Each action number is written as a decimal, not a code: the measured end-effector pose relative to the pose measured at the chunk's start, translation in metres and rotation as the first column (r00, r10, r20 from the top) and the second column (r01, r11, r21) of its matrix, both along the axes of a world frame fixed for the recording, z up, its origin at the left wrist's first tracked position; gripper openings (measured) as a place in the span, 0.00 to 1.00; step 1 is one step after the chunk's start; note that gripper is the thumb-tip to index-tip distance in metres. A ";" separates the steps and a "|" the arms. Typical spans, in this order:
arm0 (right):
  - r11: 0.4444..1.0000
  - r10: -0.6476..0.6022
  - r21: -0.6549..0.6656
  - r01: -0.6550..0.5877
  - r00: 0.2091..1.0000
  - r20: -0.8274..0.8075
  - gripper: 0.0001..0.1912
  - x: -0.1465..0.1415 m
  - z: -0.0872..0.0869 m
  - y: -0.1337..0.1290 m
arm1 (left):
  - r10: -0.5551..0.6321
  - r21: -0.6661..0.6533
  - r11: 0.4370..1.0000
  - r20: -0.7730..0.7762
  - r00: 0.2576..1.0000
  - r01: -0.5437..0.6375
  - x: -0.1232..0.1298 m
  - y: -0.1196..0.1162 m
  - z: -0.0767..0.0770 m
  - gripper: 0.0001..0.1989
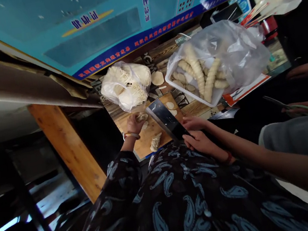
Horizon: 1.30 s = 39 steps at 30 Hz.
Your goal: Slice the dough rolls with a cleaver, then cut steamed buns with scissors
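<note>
My left hand (134, 124), with a bracelet at its wrist, has its fingers closed on a pale mushroom piece (142, 117) at the left of the wooden cutting board (143, 142). A broad dark-bladed cleaver (166, 118) slants over the board. Its handle is in my right hand (201, 142), whose fingers are wrapped round it. Nearer to my body lies another mushroom piece (155, 142). Thin pale slices (170, 106) rest at the board's far right. Beyond my left hand stands a plastic bag of whitish mushrooms (126, 84).
A co-worker's hand (194, 122) reaches in beside my right hand, close to the cleaver. Ridged pale roots or shoots (198, 72) and slices fill a white tray (212, 103), partly under a clear plastic bag (237, 53). At far right, another hand (305, 108) holds a thin blade.
</note>
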State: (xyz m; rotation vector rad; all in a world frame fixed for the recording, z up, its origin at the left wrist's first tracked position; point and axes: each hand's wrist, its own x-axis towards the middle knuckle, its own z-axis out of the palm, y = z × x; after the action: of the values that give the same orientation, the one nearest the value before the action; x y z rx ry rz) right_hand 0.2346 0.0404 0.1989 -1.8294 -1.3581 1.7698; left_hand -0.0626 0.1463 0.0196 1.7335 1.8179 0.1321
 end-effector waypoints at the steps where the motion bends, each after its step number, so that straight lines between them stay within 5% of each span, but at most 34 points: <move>1: 1.000 0.000 -0.003 0.000 1.000 0.003 0.21 0.001 0.001 0.000 | -0.012 -0.010 1.000 0.001 1.000 0.012 -0.002 0.006 0.001 0.22; 6: 0.999 -0.034 -0.015 0.034 0.999 0.029 0.20 0.018 0.011 0.001 | -0.085 -0.019 0.996 -0.138 0.987 0.083 0.003 0.015 0.019 0.27; 9: 0.980 -0.197 0.047 0.194 0.978 0.073 0.21 0.036 0.017 0.002 | -0.191 0.078 0.977 -0.090 0.978 0.198 0.038 0.007 0.033 0.15; 12: 0.930 -0.358 0.110 0.351 0.932 0.060 0.23 0.049 0.023 0.005 | -0.329 0.061 0.940 -0.081 0.941 0.334 0.083 0.007 0.041 0.15; 18: 0.917 -0.395 0.107 0.383 0.911 0.122 0.23 0.054 0.039 0.010 | -0.521 0.009 0.853 -0.057 0.852 0.522 0.140 0.022 0.040 0.14; 22: 0.927 -0.368 0.113 0.357 0.925 0.091 0.24 0.053 0.031 0.004 | -0.590 -0.019 0.808 -0.017 0.807 0.590 0.161 0.012 0.036 0.10; 30: 0.959 -0.279 0.041 0.279 0.960 -0.012 0.23 0.085 0.003 0.025 | -0.373 -0.017 0.927 0.083 0.924 0.376 0.172 -0.024 0.027 0.10; 36: 0.986 -0.165 0.009 0.166 0.981 -0.100 0.25 0.128 -0.007 0.059 | 0.073 -0.158 0.986 0.145 0.987 -0.050 0.149 -0.050 0.019 0.06; 39: 0.990 -0.142 -0.013 0.142 0.981 -0.135 0.24 0.145 -0.014 0.074 | 0.052 -0.172 0.985 0.185 0.981 -0.020 0.153 -0.048 0.016 0.08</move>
State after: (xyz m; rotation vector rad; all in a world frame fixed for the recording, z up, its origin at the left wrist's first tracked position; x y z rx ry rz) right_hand 0.3797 0.1143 0.1851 -1.7261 -1.1456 1.7868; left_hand 0.0906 0.0986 0.0352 1.5171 1.6721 0.1473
